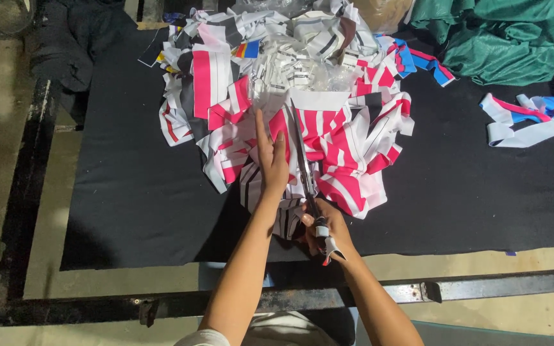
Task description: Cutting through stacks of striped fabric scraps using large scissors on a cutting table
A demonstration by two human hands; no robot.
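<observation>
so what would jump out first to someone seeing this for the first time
The heap of pink, white and black fabric strips piled mid-table on the black mat catches the eye first. In front of it, the right hand holds long scissors pointing into the heap, while the left hand lies flat on the strips beside the blades. Green cloth is bunched at the far right corner.

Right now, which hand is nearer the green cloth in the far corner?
Right. The right hand holding scissors sits on the green cloth's side; the left hand lies farther left.
</observation>
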